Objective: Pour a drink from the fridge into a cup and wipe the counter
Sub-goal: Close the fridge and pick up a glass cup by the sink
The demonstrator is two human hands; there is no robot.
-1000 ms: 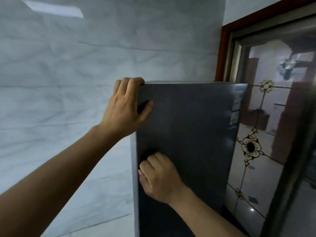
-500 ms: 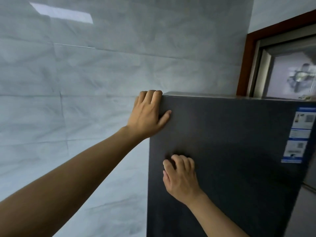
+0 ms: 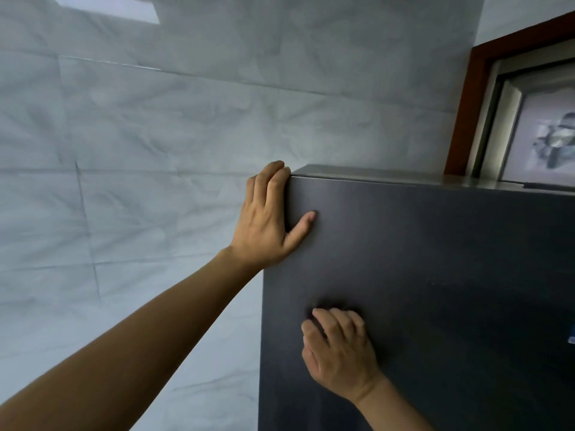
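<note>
A dark grey fridge door fills the lower right of the head view, and it appears shut. My left hand grips its upper left corner, with the fingers curled round the side edge and the thumb on the front. Lower down, my right hand rests on the door's front with bent fingers and holds nothing. No drink, cup or counter is in view.
A grey marbled tile wall stands close to the left of the fridge and behind it. At the upper right, a brown wooden door frame holds a glass panel beyond the fridge's top.
The fridge has shifted right and grown larger in view, and most of the glass door has passed out of sight. Both hands keep their places on the fridge door.
</note>
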